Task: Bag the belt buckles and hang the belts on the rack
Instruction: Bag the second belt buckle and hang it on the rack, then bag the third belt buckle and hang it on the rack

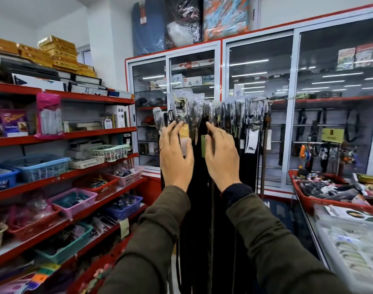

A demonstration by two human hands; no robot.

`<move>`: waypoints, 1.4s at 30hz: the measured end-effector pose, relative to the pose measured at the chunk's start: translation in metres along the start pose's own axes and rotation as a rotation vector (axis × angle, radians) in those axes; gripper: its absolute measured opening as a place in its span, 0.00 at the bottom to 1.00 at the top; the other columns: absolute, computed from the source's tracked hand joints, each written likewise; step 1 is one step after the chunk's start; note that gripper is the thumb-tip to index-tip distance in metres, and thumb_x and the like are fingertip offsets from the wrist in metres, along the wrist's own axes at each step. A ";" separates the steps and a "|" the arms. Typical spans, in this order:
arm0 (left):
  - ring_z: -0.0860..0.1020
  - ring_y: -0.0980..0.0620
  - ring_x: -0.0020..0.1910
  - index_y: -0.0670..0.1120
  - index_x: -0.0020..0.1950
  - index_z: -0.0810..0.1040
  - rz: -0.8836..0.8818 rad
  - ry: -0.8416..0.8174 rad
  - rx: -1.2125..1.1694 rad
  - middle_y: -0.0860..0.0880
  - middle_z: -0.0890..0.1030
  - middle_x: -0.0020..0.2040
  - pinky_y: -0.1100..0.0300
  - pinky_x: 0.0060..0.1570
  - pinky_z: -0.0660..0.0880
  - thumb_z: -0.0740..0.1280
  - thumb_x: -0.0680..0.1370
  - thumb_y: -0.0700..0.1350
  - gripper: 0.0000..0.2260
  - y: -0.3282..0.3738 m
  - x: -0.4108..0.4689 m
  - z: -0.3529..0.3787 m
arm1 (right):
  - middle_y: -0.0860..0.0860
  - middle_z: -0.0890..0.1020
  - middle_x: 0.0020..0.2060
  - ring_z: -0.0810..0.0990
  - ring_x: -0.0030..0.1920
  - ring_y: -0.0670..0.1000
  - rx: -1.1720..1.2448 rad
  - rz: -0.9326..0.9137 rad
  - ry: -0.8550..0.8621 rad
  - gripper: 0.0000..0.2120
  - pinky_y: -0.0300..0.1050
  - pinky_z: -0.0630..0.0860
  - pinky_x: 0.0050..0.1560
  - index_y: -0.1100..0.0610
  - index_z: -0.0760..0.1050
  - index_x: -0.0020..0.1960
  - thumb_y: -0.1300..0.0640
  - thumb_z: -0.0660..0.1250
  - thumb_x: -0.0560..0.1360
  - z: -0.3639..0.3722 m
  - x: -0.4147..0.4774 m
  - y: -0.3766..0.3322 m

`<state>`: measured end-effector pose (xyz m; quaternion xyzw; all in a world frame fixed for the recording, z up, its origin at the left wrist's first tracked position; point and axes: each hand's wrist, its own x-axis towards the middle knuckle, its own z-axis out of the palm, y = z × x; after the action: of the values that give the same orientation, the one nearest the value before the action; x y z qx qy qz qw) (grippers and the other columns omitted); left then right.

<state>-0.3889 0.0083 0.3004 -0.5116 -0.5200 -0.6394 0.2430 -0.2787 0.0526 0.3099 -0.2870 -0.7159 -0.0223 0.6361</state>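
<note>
Several dark belts (pixel 202 209) hang in a tight row from a metal rack rail (pixel 264 99) in front of me. Their buckles at the top sit in clear plastic bags (pixel 182 109), and paper tags dangle below. My left hand (pixel 175 155) is raised at the left end of the row, fingers spread, fingertips touching a bagged buckle. My right hand (pixel 221 158) is raised beside it, fingers apart, index tip on a dark belt near a green tag (pixel 203 145). Neither hand grips anything that I can see.
Red shelves (pixel 75 134) with plastic baskets of small goods run along the left. Glass-door cabinets (pixel 259 107) stand behind the rack. At the right, a red tray (pixel 304 196) of accessories sits on a glass counter (pixel 340 247).
</note>
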 end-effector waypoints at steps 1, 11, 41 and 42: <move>0.60 0.48 0.81 0.50 0.76 0.68 0.047 -0.027 0.072 0.52 0.67 0.77 0.47 0.79 0.60 0.61 0.83 0.48 0.20 0.000 -0.012 0.005 | 0.51 0.78 0.68 0.74 0.69 0.52 -0.051 -0.021 0.015 0.20 0.49 0.72 0.70 0.54 0.71 0.74 0.53 0.58 0.84 -0.001 -0.008 0.009; 0.48 0.46 0.84 0.50 0.80 0.63 0.159 -0.308 0.231 0.49 0.57 0.83 0.46 0.82 0.41 0.58 0.84 0.50 0.24 0.016 -0.109 0.052 | 0.53 0.56 0.83 0.48 0.84 0.58 -0.413 0.044 -0.125 0.27 0.61 0.45 0.82 0.53 0.57 0.81 0.50 0.55 0.84 -0.051 -0.087 0.087; 0.50 0.45 0.83 0.44 0.83 0.54 0.425 -1.644 -0.084 0.46 0.58 0.83 0.46 0.82 0.41 0.44 0.80 0.69 0.39 0.196 -0.433 0.228 | 0.53 0.63 0.79 0.54 0.82 0.56 -1.041 0.901 -1.057 0.28 0.66 0.46 0.79 0.57 0.60 0.79 0.60 0.62 0.81 -0.376 -0.342 0.274; 0.53 0.44 0.83 0.44 0.82 0.56 0.447 -1.667 -0.057 0.45 0.60 0.82 0.45 0.82 0.42 0.51 0.83 0.65 0.35 0.199 -0.439 0.230 | 0.53 0.66 0.78 0.58 0.81 0.55 -1.021 0.896 -1.054 0.26 0.65 0.46 0.79 0.56 0.63 0.78 0.60 0.63 0.81 -0.379 -0.345 0.276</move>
<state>0.0281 0.0537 -0.0297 -0.9100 -0.3994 -0.0051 -0.1106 0.1921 0.0003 -0.0291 -0.7666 -0.6392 0.0478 -0.0376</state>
